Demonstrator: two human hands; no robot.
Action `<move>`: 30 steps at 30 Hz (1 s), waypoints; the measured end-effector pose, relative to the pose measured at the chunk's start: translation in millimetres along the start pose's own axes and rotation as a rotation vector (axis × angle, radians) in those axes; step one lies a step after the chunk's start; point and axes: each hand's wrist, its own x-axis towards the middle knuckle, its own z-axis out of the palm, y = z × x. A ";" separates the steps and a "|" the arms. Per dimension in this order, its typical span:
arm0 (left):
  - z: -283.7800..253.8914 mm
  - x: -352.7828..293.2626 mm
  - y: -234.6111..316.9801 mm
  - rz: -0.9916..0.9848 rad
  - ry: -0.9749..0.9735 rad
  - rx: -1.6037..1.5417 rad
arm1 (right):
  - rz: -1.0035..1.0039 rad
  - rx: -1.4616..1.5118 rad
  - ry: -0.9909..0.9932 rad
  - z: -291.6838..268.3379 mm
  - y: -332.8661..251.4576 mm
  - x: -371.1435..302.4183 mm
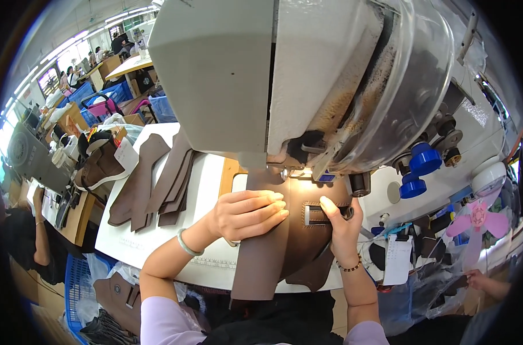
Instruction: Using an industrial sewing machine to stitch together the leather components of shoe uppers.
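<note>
A brown leather shoe-upper piece (293,244) with a stitched rectangular opening lies under the lit needle area of a large grey sewing machine (215,86). My left hand (250,215) rests on its left part, fingers stretched out close together; the thumb is hidden. On the right, my right hand (343,224) grips the piece's edge beside the stitched opening, thumb on top and the other fingers mostly out of sight. The machine head hides the leather's far end. Its near flaps reach the front edge of the white table (210,270).
Several brown leather pieces (169,184) lie stacked left of my hands. Farther left are a brown shoe (103,161) and a person's arm (41,241). A blue basket (74,287) stands below. To the right are blue knobs (425,158), a pink fan (477,215) and another person's hand (477,280).
</note>
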 end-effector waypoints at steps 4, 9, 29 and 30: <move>1.3 -0.4 -2.5 -0.010 -0.001 0.011 | 0.023 0.012 -0.010 -3.9 1.8 2.2; 1.1 -1.1 -1.5 -0.028 -0.008 -0.010 | 0.011 0.019 -0.005 -4.4 2.0 3.0; 3.5 -3.3 -3.3 -0.025 0.018 0.005 | 0.025 0.016 -0.035 -2.6 0.0 5.1; 4.3 -3.1 -4.7 -0.029 0.019 -0.001 | 0.025 0.017 -0.036 -2.7 -0.7 6.2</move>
